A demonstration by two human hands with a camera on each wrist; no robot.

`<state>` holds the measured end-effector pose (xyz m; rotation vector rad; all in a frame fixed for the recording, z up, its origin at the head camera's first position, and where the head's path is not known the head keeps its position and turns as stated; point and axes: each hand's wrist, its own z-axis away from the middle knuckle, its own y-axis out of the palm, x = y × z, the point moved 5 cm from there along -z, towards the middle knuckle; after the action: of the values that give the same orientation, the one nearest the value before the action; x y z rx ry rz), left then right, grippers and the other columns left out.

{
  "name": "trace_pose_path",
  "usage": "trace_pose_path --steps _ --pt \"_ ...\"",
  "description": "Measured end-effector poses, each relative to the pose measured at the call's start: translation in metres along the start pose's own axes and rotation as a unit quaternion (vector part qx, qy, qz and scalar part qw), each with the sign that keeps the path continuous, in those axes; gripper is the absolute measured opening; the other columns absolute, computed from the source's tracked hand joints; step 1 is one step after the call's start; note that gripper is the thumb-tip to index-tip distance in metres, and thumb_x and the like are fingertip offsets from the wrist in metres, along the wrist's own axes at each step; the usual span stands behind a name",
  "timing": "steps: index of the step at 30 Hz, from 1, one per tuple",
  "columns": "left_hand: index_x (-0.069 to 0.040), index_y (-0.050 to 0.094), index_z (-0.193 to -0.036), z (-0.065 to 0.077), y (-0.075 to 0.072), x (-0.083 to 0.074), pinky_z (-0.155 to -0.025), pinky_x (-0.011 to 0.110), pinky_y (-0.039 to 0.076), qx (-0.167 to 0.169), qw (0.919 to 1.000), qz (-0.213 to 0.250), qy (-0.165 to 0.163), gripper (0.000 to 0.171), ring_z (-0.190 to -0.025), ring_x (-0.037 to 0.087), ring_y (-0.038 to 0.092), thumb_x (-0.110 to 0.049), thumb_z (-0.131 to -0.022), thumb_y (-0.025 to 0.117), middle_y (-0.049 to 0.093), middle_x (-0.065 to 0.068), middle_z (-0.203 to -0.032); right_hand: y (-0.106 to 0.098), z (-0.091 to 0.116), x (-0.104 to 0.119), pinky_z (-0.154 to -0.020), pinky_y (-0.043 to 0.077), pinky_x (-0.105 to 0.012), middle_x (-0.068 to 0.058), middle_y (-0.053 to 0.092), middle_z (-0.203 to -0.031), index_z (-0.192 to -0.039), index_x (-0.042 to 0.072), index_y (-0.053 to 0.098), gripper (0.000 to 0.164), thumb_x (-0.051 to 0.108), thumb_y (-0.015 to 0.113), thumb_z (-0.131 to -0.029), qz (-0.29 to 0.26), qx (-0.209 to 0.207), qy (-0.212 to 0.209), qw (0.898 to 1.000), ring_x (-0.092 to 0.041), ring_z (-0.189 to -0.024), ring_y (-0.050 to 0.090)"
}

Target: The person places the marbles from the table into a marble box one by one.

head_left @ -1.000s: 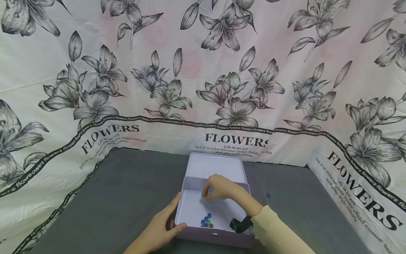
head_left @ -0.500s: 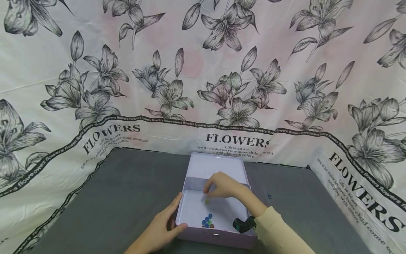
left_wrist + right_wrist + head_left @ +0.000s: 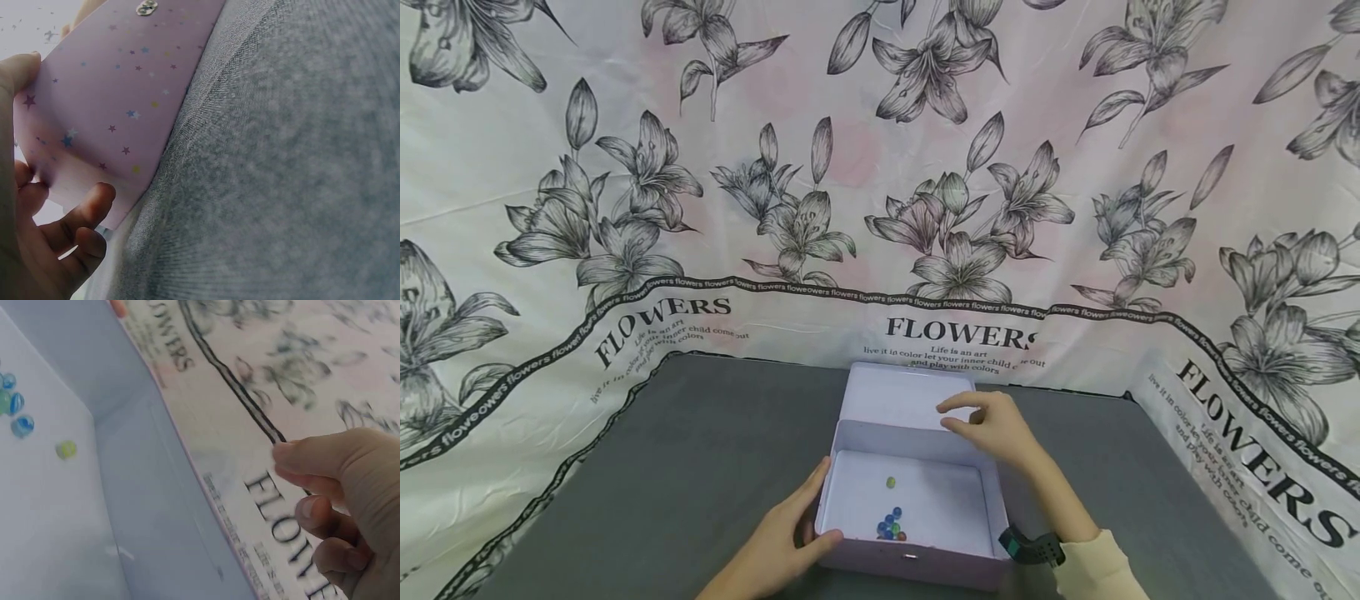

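A lilac star-printed box (image 3: 94, 81) stands with its lid (image 3: 887, 392) folded back. My left hand (image 3: 786, 529) grips its near left corner, thumb on the front wall and fingers along the side. Inside, a yellow-green marble (image 3: 891, 482) lies alone on the white floor, in both the head and right wrist views. Nearer the front wall, several blue, green and reddish marbles (image 3: 890, 527) cluster together. Raised over the box's back right corner is my right hand (image 3: 988, 421), thumb and forefinger apart and holding nothing in the head view.
The box rests on a dark grey cloth-covered table (image 3: 715, 450). A white flower-printed curtain (image 3: 805, 333) hangs along the back and both sides. The right wrist carries a black band (image 3: 1032, 547).
The right hand has let go of the yellow-green marble inside the box and moved up and right. Its forearm now covers where a blue marble lay on the table. The left hand stays put.
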<state>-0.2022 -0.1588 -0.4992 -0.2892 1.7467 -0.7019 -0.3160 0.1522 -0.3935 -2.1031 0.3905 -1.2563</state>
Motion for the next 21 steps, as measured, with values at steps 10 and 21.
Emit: trace_pose_path --steps 10,21 --pt "-0.018 0.024 -0.171 0.001 -0.001 0.000 -0.065 0.021 0.047 -0.003 1.0000 0.008 0.004 0.093 -0.071 0.001 0.050 -0.044 -0.098 0.076 0.034 0.009 -0.171 -0.051 0.041 -0.053 -0.041 0.039 -0.026 -0.011 0.075 -0.078 -0.120 0.010 0.080 0.025 0.018 0.081 -0.096 -0.003 -0.160 0.089 0.983 -0.006 -0.041 0.045" --pt "-0.017 0.024 -0.170 0.002 0.000 0.000 -0.066 0.020 0.048 -0.006 0.9999 0.008 0.006 0.093 -0.074 0.001 0.050 -0.043 -0.098 0.076 0.032 0.009 -0.172 -0.072 0.081 -0.107 -0.043 0.039 -0.027 -0.016 0.077 -0.077 -0.122 0.006 0.079 0.030 0.023 0.079 -0.098 0.039 -0.232 0.183 0.955 -0.023 -0.051 0.064"
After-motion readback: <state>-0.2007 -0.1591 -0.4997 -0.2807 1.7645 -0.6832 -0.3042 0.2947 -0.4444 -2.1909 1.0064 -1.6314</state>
